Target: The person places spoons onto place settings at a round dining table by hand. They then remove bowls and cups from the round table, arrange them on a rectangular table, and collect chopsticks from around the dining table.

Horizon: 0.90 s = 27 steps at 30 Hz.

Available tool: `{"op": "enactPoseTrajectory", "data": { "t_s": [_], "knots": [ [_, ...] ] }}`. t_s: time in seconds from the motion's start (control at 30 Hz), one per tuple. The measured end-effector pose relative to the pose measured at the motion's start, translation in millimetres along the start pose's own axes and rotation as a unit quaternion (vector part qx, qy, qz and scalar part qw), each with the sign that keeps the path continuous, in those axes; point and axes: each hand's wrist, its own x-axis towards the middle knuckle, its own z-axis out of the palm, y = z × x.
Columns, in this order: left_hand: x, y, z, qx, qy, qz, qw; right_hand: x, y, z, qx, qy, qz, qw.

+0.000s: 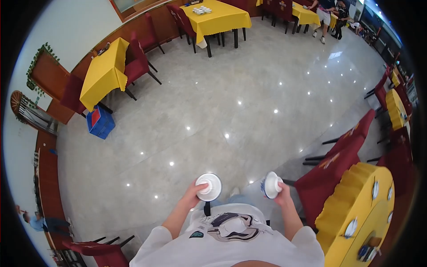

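In front of the white shirt, my left hand (194,192) grips a white bowl (215,187), with its footed underside facing the camera and my thumb against the foot. My right hand (283,194) holds another white bowl (270,185) by its foot; this one is tilted sideways and shows blue marks along its outer rim. The two bowls are apart, both above the grey tiled floor. My fingers behind each bowl are partly hidden.
A round table with yellow cloth (329,219) and dark red chairs (331,171) stand close on the right. A blue crate (103,126) sits by a yellow table (104,73) at left. Far back are another table (222,20) with white dishes and people (325,15).
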Motion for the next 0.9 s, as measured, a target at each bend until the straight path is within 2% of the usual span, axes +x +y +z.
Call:
{"op": "enactPoseTrajectory", "data": {
  "t_s": [0.07,0.13,0.2,0.23,0.3,0.4,0.47,0.53,0.57,0.63,0.73,0.83,0.9],
  "knots": [
    [37,42,2,-0.005,0.034,0.049,0.998,71,-59,46,-0.037,-0.027,0.011,0.999],
    [77,76,10,-0.025,0.055,0.058,0.997,154,-99,78,-0.073,-0.068,-0.001,0.995],
    [125,98,11,-0.103,0.073,0.012,0.992,212,-141,135,-0.012,-0.149,0.041,0.988],
    [151,117,14,-0.105,0.074,0.011,0.992,249,-156,157,-0.013,-0.148,0.042,0.988],
    [206,156,22,-0.138,0.039,-0.017,0.990,316,-187,189,0.031,-0.165,0.028,0.985],
    [306,224,22,-0.133,0.004,-0.015,0.991,401,-240,215,0.010,-0.185,0.019,0.983],
    [363,282,31,-0.130,-0.006,-0.035,0.991,442,-273,221,-0.002,-0.159,0.010,0.987],
    [419,346,46,-0.068,-0.020,-0.020,0.997,472,-308,222,-0.004,-0.079,0.008,0.997],
    [431,385,65,-0.066,-0.029,-0.016,0.997,488,-324,219,-0.006,-0.077,0.008,0.997],
    [472,441,83,-0.062,-0.019,-0.017,0.998,519,-346,208,-0.035,0.009,-0.057,0.998],
    [542,509,107,-0.057,-0.003,-0.016,0.998,550,-390,211,0.045,0.052,-0.093,0.993],
    [623,564,125,-0.059,0.008,-0.007,0.998,598,-435,195,0.076,0.111,-0.119,0.984],
    [680,603,137,-0.055,0.004,-0.018,0.998,641,-471,194,0.059,0.110,-0.122,0.985]
  ]
}}
